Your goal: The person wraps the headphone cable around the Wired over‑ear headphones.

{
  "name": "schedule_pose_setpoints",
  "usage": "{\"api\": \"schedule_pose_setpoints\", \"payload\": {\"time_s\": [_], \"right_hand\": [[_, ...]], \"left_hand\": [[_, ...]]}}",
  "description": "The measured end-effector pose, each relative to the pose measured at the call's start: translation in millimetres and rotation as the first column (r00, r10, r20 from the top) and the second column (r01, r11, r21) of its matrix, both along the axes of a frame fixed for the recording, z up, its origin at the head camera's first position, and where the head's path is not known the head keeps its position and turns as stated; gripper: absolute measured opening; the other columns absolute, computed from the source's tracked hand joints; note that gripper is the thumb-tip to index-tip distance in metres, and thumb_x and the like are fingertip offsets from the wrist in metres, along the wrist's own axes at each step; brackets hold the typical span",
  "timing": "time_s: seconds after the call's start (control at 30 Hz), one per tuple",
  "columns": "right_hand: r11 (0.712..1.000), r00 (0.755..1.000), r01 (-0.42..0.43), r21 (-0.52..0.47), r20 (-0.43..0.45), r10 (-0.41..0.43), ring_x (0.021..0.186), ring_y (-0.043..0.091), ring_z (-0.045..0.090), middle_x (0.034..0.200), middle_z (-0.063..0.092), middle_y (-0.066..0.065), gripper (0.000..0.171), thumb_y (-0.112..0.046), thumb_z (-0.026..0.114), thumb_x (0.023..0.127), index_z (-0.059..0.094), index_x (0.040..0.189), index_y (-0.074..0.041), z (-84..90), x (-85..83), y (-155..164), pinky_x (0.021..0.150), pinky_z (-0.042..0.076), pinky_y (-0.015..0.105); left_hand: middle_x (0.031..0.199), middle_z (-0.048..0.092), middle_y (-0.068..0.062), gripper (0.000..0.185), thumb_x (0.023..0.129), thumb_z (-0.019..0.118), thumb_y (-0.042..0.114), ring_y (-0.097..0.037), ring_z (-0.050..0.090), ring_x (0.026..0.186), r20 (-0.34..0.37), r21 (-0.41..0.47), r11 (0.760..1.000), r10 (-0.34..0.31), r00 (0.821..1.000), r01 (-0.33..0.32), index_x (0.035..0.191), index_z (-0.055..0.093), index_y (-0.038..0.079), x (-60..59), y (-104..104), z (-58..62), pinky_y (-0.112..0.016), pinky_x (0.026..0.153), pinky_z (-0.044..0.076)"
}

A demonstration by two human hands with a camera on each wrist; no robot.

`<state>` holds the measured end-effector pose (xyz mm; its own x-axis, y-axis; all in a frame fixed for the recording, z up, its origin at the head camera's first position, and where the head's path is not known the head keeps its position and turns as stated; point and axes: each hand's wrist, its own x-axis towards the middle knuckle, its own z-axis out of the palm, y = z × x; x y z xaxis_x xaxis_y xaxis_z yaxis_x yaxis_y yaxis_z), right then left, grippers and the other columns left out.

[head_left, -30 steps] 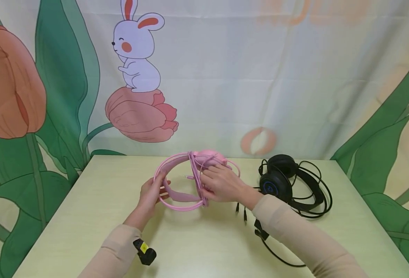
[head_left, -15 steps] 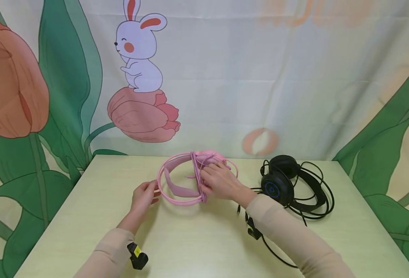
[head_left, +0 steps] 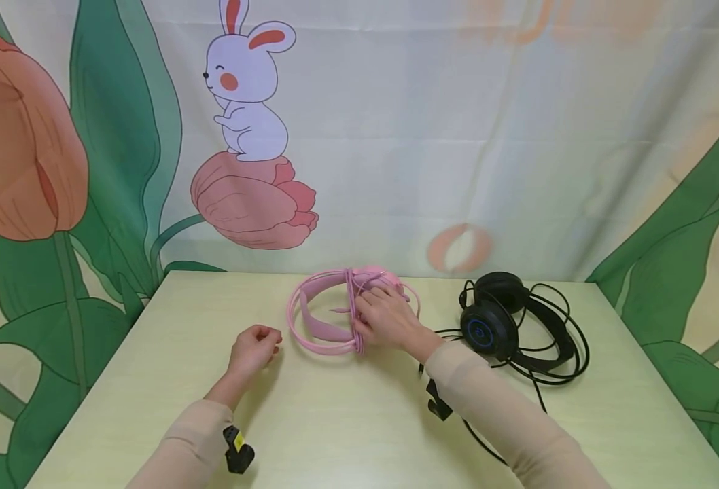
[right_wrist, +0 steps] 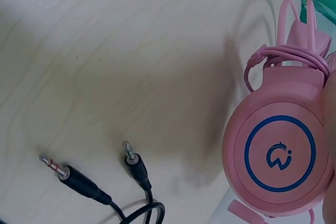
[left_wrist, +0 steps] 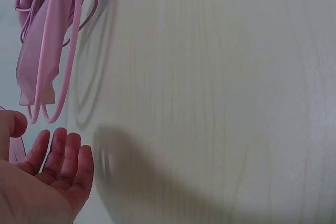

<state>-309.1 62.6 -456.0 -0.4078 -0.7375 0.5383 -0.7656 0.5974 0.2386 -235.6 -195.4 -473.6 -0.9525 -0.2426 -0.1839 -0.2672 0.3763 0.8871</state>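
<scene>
Beige sleeves covered both of the person's forearms as they reached across the pale green wooden table (head_left: 151, 353), each wrist carrying a small black strapped camera.

The left hand (head_left: 252, 350) hovered over the tabletop near the middle, just short of the headset. Its fingers were loosely curled and relaxed, and it held nothing; in the left wrist view the fingertips (left_wrist: 58, 150) sat a little apart from the end of the pink band.

Two black metal-tipped audio plugs (right_wrist: 94, 174) lay on the table near the right forearm, their black cables trailing off toward the table's right side.

Beyond the left hand, the right hand (head_left: 387, 319) rested on the pink plastic over-ear headset (head_left: 329, 319), fingers bent over one ear cup and gripping it where a pink cable was wound around the band. The headset lay at the centre of the table toward its far edge, its hoop pointing to the person's left. The right wrist view showed the round pink ear cup (right_wrist: 278, 156) with a blue ring and a blue logo.

To the right, well apart from the pink one, a black over-ear headset (head_left: 497, 319) sat among loose loops of its own black cable.

Behind the table hung a printed fabric backdrop (head_left: 457, 136) showing a white cartoon rabbit (head_left: 246, 88) atop a pink tulip, with green leaves either side.
</scene>
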Motion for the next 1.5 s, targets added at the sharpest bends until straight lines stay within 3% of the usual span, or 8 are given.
{"api": "schedule_pose_setpoints", "payload": {"time_s": [0.4, 0.7, 1.03, 1.23, 1.5], "right_hand": [[0.994, 0.993, 0.107, 0.034, 0.044, -0.109, 0.083, 0.021, 0.056, 0.078, 0.058, 0.001, 0.019, -0.03, 0.06, 0.083, 0.054, 0.078, -0.013, -4.7, -5.2, 1, 0.088, 0.042, 0.038], [0.969, 0.969, 0.222, 0.107, 0.086, -0.232, 0.088, 0.019, 0.056, 0.085, 0.061, 0.0, 0.021, -0.035, 0.055, 0.087, 0.055, 0.081, -0.015, -5.4, -11.4, -1, 0.09, 0.039, 0.036], [0.949, 0.945, 0.268, 0.169, 0.147, -0.293, 0.095, 0.02, 0.056, 0.093, 0.063, 0.001, 0.023, -0.036, 0.052, 0.09, 0.058, 0.089, -0.014, -3.6, -12.6, -6, 0.091, 0.039, 0.036], [0.949, 0.95, 0.263, 0.174, 0.127, -0.286, 0.094, 0.02, 0.057, 0.093, 0.063, 0.001, 0.022, -0.035, 0.055, 0.088, 0.06, 0.091, -0.014, -5.0, -9.5, -9, 0.088, 0.04, 0.036], [0.95, 0.949, 0.261, 0.171, 0.138, -0.285, 0.101, 0.023, 0.056, 0.102, 0.063, 0.004, 0.024, -0.033, 0.055, 0.088, 0.063, 0.099, -0.013, -2.9, -5.4, -15, 0.093, 0.04, 0.037]], "left_hand": [[0.081, 0.058, -0.009, 0.024, 0.087, 0.053, 0.019, -0.015, 0.055, 0.07, 0.0, -0.157, 0.983, -0.097, 0.995, 0.096, 0.1, 0.056, -0.002, -2.0, 2, 5.5, -0.023, 0.058, 0.045], [0.083, 0.059, -0.009, 0.021, 0.084, 0.055, 0.02, -0.018, 0.053, 0.072, -0.018, -0.296, 0.94, -0.184, 0.983, 0.17, 0.092, 0.059, 0.001, -4.1, 10, 8.9, -0.025, 0.061, 0.041], [0.077, 0.058, -0.007, 0.016, 0.083, 0.055, 0.018, -0.016, 0.052, 0.068, -0.041, -0.331, 0.927, -0.202, 0.979, 0.177, 0.087, 0.058, 0.002, -4.2, 16, 13.7, -0.025, 0.06, 0.039], [0.077, 0.06, -0.007, 0.016, 0.083, 0.055, 0.018, -0.016, 0.053, 0.067, -0.044, -0.349, 0.92, -0.205, 0.978, 0.177, 0.087, 0.059, 0.003, -3.2, 15, 14.2, -0.026, 0.06, 0.039], [0.082, 0.061, -0.009, 0.017, 0.082, 0.055, 0.019, -0.019, 0.053, 0.071, -0.05, -0.37, 0.91, -0.219, 0.975, 0.185, 0.087, 0.059, 0.003, -2.4, 15, 15.3, -0.027, 0.062, 0.039]]}}
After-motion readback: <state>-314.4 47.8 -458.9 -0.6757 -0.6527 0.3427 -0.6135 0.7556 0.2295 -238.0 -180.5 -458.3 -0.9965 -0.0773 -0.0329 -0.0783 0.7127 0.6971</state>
